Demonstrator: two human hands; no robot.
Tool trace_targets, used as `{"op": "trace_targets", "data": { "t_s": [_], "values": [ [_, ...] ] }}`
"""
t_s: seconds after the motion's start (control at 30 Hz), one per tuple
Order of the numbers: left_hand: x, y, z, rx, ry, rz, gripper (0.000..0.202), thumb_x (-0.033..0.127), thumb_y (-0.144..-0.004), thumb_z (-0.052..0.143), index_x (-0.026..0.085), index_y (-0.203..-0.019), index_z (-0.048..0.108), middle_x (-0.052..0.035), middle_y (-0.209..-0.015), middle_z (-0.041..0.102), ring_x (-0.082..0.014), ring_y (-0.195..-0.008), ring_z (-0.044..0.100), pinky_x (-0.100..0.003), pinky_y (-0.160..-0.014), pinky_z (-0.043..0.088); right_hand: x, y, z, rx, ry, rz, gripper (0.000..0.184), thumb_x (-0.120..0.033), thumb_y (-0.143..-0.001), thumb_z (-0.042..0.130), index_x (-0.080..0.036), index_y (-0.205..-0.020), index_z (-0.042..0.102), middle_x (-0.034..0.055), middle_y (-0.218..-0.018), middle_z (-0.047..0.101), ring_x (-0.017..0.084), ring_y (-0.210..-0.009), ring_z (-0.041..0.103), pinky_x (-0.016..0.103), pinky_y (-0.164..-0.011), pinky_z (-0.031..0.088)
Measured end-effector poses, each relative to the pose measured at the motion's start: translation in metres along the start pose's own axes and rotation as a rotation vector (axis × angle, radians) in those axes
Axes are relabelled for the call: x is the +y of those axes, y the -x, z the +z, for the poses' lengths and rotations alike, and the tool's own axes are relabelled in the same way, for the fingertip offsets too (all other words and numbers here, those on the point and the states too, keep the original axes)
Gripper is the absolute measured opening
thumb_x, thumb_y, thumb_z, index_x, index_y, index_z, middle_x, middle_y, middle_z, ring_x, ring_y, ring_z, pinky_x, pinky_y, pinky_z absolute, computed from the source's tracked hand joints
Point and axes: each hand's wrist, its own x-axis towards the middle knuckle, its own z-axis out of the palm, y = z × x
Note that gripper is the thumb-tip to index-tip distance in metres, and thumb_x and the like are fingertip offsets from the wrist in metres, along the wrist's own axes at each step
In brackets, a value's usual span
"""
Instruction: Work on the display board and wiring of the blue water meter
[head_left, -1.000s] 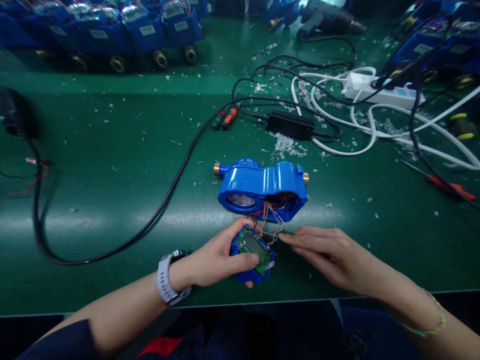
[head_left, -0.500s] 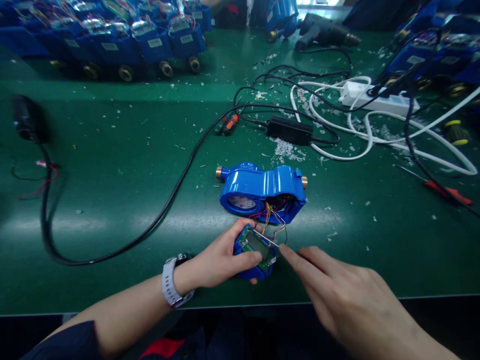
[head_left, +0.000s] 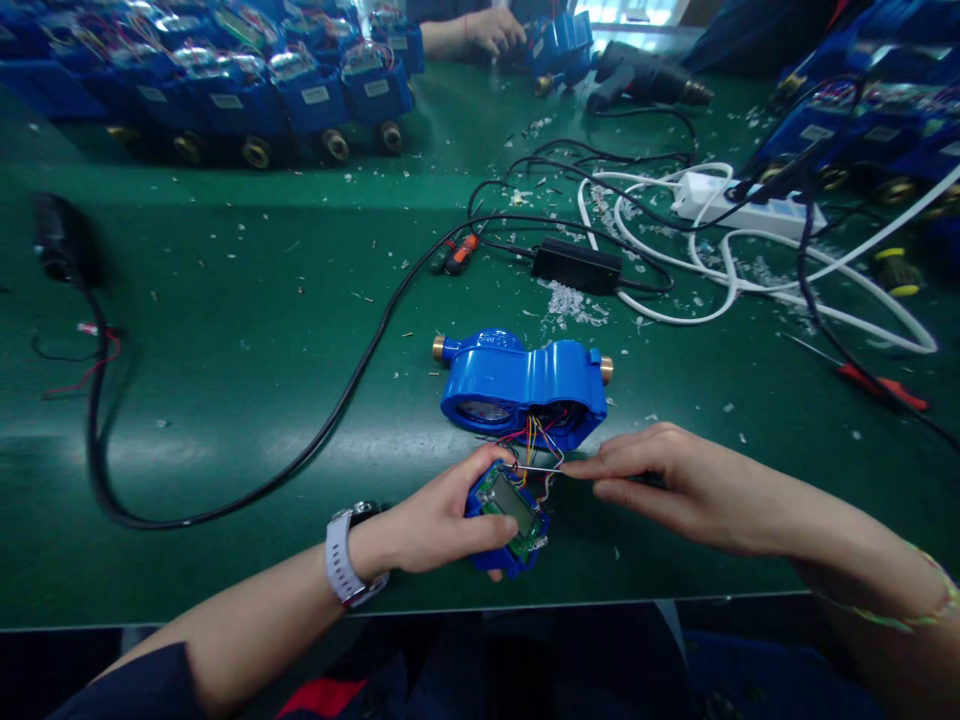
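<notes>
My left hand (head_left: 442, 520) is closed around a blue-framed circuit board with a display (head_left: 510, 510), its thumb lying across the front. My right hand (head_left: 660, 475) grips a thin metal-shafted tool, probably a screwdriver (head_left: 541, 468); the fingers hide its handle. The shaft's tip reaches the board's upper edge, close to the wires. Coloured wires (head_left: 534, 432) run from the board into the open housing of a blue water meter (head_left: 525, 378). That meter lies just beyond both hands, with brass threaded ends at left and right.
Several blue meters (head_left: 311, 95) stand at the back left, more (head_left: 877, 130) at the back right. A black adapter (head_left: 576, 265), white power strip (head_left: 750, 203), heat gun (head_left: 651, 75) and red-handled screwdriver (head_left: 885, 387) lie beyond. A black cable (head_left: 330, 425) loops left. Another person's hand (head_left: 495, 32) is at the back.
My right hand has swung up and away from the table's front edge, turning the tool's shaft nearly level. The board has shifted slightly toward me. Another person's hand has appeared at the back.
</notes>
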Motion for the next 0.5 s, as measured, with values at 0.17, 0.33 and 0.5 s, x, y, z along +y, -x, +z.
{"op": "trace_targets", "data": {
  "t_s": [0.17, 0.33, 0.5],
  "values": [
    [-0.002, 0.0, -0.002, -0.004, 0.023, 0.003, 0.047, 0.036, -0.082, 0.07, 0.021, -0.116, 0.042, -0.0044, -0.101, 0.057, -0.0118, -0.076, 0.062, -0.022, -0.059, 0.058, 0.014, -0.002, -0.002, -0.042, -0.094, -0.011, 0.033, -0.012, -0.094, 0.049, -0.021, -0.121, 0.066, 0.0026, -0.108, 0.071, 0.016, -0.089, 0.067, 0.029, -0.08, 0.054],
    [-0.001, 0.001, -0.004, -0.028, 0.042, -0.019, 0.051, 0.038, -0.08, 0.072, 0.023, -0.12, 0.043, -0.0046, -0.102, 0.059, -0.012, -0.073, 0.063, -0.023, -0.059, 0.056, 0.02, -0.003, -0.005, -0.042, -0.092, 0.008, 0.032, -0.012, -0.095, 0.051, -0.024, -0.12, 0.067, 0.0017, -0.108, 0.071, 0.017, -0.092, 0.067, 0.03, -0.082, 0.054],
    [-0.006, -0.005, -0.003, 0.021, 0.08, -0.005, 0.059, 0.045, -0.074, 0.077, 0.022, -0.118, 0.044, -0.0042, -0.099, 0.06, -0.013, -0.073, 0.063, -0.021, -0.054, 0.052, 0.012, 0.012, 0.009, 0.111, 0.197, -0.067, 0.043, -0.004, -0.095, 0.045, -0.03, -0.125, 0.063, 0.0004, -0.108, 0.07, 0.015, -0.094, 0.067, 0.026, -0.082, 0.055]
  ]
}}
